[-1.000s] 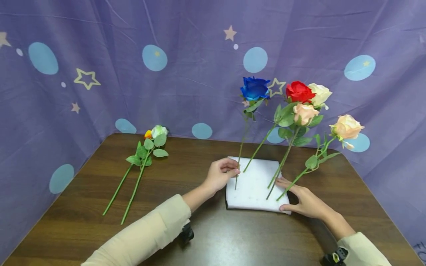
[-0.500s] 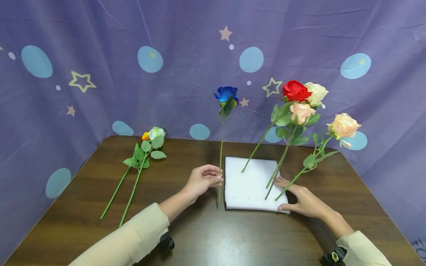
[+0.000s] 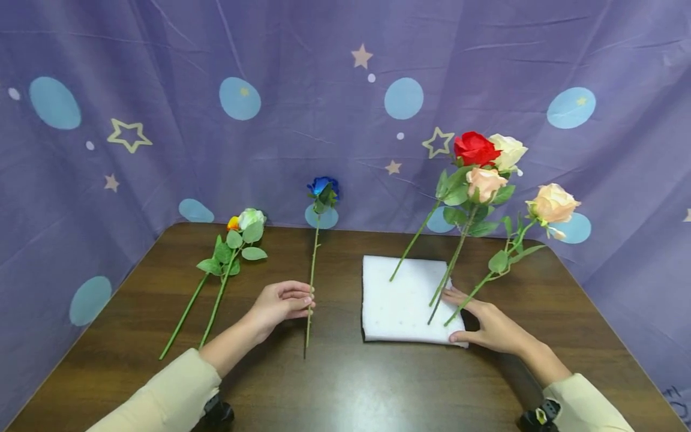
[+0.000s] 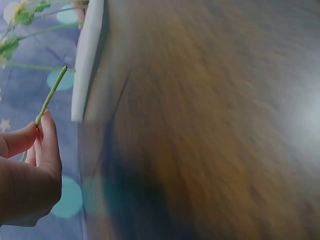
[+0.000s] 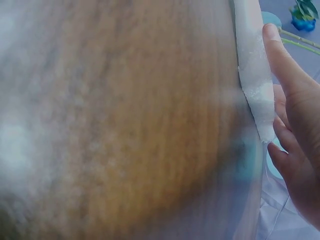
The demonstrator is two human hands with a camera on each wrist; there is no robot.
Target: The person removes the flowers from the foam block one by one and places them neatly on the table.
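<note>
My left hand [image 3: 283, 307] pinches the thin green stem of a blue rose [image 3: 324, 189] between thumb and fingers. The rose stands nearly upright left of the white foam block [image 3: 399, 300], its lower end close above the table or touching it; I cannot tell which. In the left wrist view the stem's tip [image 4: 60, 77] pokes out past the fingers. My right hand [image 3: 493, 327] rests against the foam's right edge, thumb and fingers spread and fairly straight. Out of the foam rise a red rose [image 3: 476, 149], a cream rose [image 3: 507, 152] and two peach roses [image 3: 486, 183].
A white-green rose [image 3: 252, 219] and an orange flower [image 3: 233, 223] lie on the left of the brown wooden table [image 3: 345, 390], stems toward the front. Behind the table hangs a purple curtain [image 3: 302, 72] with blue ovals and stars.
The blue rose came out of the foam's left part and moved left and lower in my left hand. My right hand stayed at the foam's edge. The whole view shifted slightly.
</note>
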